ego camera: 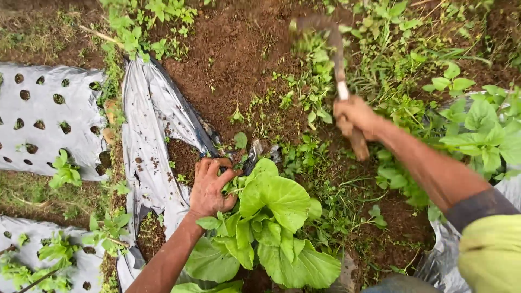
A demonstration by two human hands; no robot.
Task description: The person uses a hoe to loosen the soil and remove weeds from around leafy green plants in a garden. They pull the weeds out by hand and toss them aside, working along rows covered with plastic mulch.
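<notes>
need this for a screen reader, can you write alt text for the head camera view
Seen from above, a person's left hand grips the base of a leafy green plant at the edge of silver plastic mulch, while the right hand holds a wooden-handled hoe raised over weedy brown soil.

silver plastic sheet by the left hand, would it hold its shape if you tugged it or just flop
The silver plastic sheet would probably flop: it lies creased and folded over the soil. It looks thin and likely light, though loose dirt on it may weigh it down a little. Its glossy surface could be slippery, so the left hand, now at the leafy green plant, might need to bunch it.
</notes>
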